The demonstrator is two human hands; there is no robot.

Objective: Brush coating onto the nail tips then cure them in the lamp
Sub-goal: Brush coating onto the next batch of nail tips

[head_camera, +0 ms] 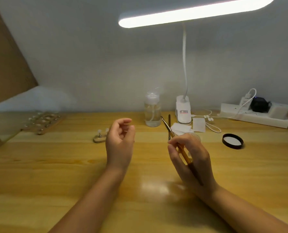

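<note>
The right hand point(189, 158) is hovering over the wooden table point(55, 174), its thumb and fingers curled around the yellow handle of a thin brush point(175, 140); the brush is slanting up and away from the hand, with its metal end and tip pointing toward the back left, just in front of a clear bottle point(152, 110). The left hand point(120, 140) is holding nothing: it is raised above the table with its palm turned inward and its fingers loosely curled, the thumb and fingers apart. The two hands are sitting well apart, with bare table showing between them. Just beside the left hand, on its far left side, a small wooden holder point(99, 138) is lying on the table with pale nail tips point(99, 131) standing on it; the hand is partly hiding the holder, and whether it is touching it cannot be told. Farther left, a larger wooden rack point(42, 122) of more tips is lying near the table's back edge, blurred. Behind the right hand are white pads point(181, 127), a second dark stick point(169, 118) and the white base point(183, 110) of a desk lamp whose lit bar point(195, 12) is hanging overhead. A round black lid point(232, 141) is lying to the right, and a white power strip point(256, 115) is sitting against the wall. No part of the brush is touching the tips.
</note>
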